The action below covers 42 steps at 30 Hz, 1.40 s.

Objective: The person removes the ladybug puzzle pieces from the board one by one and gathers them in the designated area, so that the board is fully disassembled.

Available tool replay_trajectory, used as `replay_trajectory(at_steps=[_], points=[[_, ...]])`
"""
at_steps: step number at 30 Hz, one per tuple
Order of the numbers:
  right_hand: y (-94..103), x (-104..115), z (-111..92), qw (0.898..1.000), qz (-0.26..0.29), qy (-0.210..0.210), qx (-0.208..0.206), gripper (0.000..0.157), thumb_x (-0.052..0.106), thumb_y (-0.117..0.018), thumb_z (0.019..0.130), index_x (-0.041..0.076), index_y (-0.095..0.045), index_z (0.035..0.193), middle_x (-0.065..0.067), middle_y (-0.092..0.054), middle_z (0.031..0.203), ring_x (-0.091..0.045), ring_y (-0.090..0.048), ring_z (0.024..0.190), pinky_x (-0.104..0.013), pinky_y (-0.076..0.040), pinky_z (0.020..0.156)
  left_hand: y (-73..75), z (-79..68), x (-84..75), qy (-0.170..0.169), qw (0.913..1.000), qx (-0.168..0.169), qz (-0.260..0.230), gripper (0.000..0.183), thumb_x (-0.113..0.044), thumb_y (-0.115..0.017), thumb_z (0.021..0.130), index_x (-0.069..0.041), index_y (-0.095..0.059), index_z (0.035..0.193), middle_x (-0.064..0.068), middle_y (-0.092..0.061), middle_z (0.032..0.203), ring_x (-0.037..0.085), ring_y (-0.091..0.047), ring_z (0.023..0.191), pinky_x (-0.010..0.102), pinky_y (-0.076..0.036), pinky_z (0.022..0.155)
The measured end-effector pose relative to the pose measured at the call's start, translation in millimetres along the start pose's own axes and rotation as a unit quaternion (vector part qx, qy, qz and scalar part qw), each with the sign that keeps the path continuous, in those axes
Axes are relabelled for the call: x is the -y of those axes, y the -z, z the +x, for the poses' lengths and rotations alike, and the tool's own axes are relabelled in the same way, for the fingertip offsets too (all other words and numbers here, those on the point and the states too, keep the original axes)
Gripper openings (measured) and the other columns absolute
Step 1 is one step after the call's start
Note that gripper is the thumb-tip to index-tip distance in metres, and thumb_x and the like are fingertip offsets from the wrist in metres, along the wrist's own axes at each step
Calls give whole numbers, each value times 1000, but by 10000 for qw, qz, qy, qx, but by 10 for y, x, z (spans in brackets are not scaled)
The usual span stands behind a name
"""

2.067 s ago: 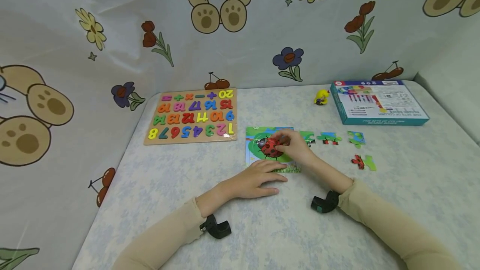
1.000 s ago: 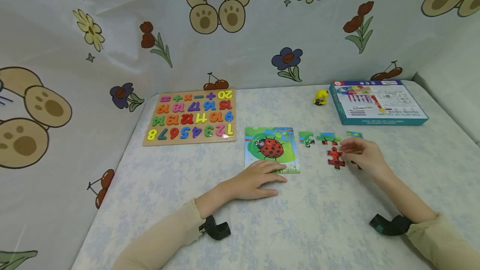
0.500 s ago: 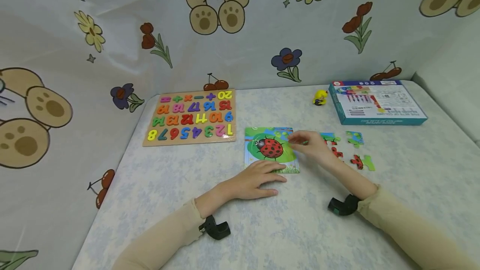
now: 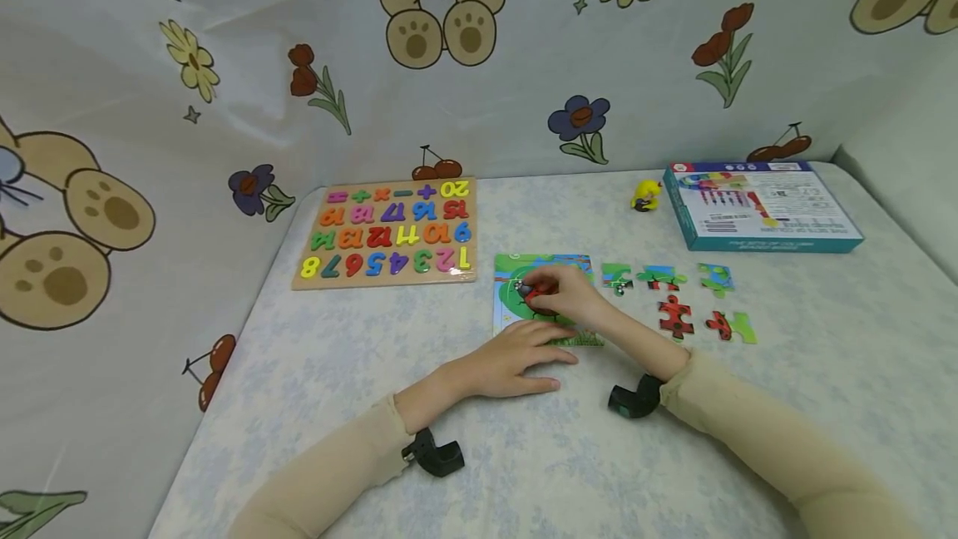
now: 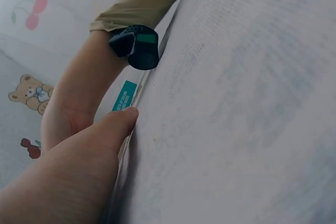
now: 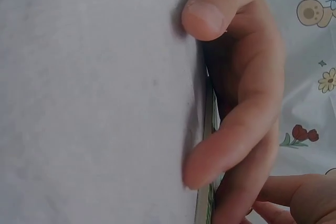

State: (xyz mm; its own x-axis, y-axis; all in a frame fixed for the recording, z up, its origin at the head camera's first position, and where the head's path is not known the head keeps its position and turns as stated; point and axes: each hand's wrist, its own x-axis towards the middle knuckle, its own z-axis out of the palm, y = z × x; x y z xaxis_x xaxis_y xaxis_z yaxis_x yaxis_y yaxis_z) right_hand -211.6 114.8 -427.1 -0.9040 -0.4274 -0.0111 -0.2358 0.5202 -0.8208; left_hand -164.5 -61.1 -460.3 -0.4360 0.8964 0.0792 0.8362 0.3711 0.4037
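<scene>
The left hand (image 4: 516, 362), relaxed, and right hand (image 4: 569, 296), grip unclear, half-hide the ladybug board (image 4: 512, 306) beside loose pieces (image 4: 677, 317).

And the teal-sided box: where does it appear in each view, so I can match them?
Head: the teal-sided box lies at upper right.
Left wrist: left of centre, mostly hidden, a bit of its teal side showing just above the left hand.
Right wrist: not in it.
Shared landmark: the bear-print backdrop.
</scene>
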Motion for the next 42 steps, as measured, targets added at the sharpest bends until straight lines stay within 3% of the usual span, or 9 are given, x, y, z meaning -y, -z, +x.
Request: replay_trajectory(at_steps=[6, 14, 18, 21, 26, 30, 36, 42], points=[[-35, 11, 90, 9994, 260, -209, -128, 27, 2, -63, 88, -2, -63, 115, -21, -64, 108, -29, -62, 94, -38, -53, 81, 6, -7, 6, -22, 10000, -17, 8, 40, -39, -52, 97, -27, -52, 135, -4, -34, 153, 12, -25, 144, 39, -20, 119], [23, -1, 103, 9932, 990, 26, -615, 23, -2, -63, 88, -5, -63, 110, -23, -60, 111, -31, -65, 91, -30, -55, 76, 22, 4, 3, -64, 9998, 6, -172, 40, -37, -53, 97, -25, -52, 135, -3, -34, 154, 14, -25, 144, 40, -20, 119], [165, -56, 39, 9865, 1293, -273, -964, 25, 0, -63, 88, -6, -61, 113, -22, -59, 111, -8, -66, 83, -23, -54, 75, 28, 21, 2, -51, 9997, 7, -246, 40, -36, -54, 96, -25, -53, 135, -2, -35, 153, 15, -25, 144, 40, -20, 120], [330, -125, -57, 9834, 1396, -614, -978, 29, 3, -62, 90, -7, -59, 117, -20, -60, 109, 4, -62, 77, -24, -54, 76, 31, 20, -1, -25, 9997, -12, -232, 39, -37, -54, 96, -25, -53, 134, -3, -35, 153, 15, -26, 144, 40, -20, 119], [628, -289, -327, 9844, 1144, -1094, -772, 33, 10, -61, 92, -4, -56, 122, -20, -60, 115, 3, -63, 80, -25, -53, 79, 24, -2, -5, 46, 9998, -56, -178, 37, -38, -53, 97, -27, -55, 133, -5, -34, 153, 14, -27, 144, 40, -22, 119], [800, -445, -559, 9875, 681, -1293, -584, 33, 11, -60, 93, -3, -55, 123, -21, -61, 115, 3, -61, 79, -23, -52, 73, 11, -10, 0, 66, 9998, -113, -146, 35, -37, -53, 97, -28, -57, 131, -5, -35, 153, 13, -28, 143, 41, -22, 118], [888, -562, -769, 9930, 146, -1107, -379, 30, 5, -61, 91, -7, -58, 118, -25, -63, 110, 1, -59, 76, -23, -52, 63, 3, 0, 7, 79, 9993, -349, -130, 31, -34, -53, 97, -27, -61, 126, -4, -41, 149, 13, -32, 142, 40, -25, 117], [824, -494, -796, 9931, -478, -812, -700, 27, 8, -64, 90, -4, -63, 113, -23, -67, 103, -7, -61, 82, -19, -51, 67, 22, 1, 10, 139, 9958, -859, -286, 26, -27, -54, 97, -21, -67, 119, -1, -55, 136, 14, -45, 133, 37, -33, 113]])
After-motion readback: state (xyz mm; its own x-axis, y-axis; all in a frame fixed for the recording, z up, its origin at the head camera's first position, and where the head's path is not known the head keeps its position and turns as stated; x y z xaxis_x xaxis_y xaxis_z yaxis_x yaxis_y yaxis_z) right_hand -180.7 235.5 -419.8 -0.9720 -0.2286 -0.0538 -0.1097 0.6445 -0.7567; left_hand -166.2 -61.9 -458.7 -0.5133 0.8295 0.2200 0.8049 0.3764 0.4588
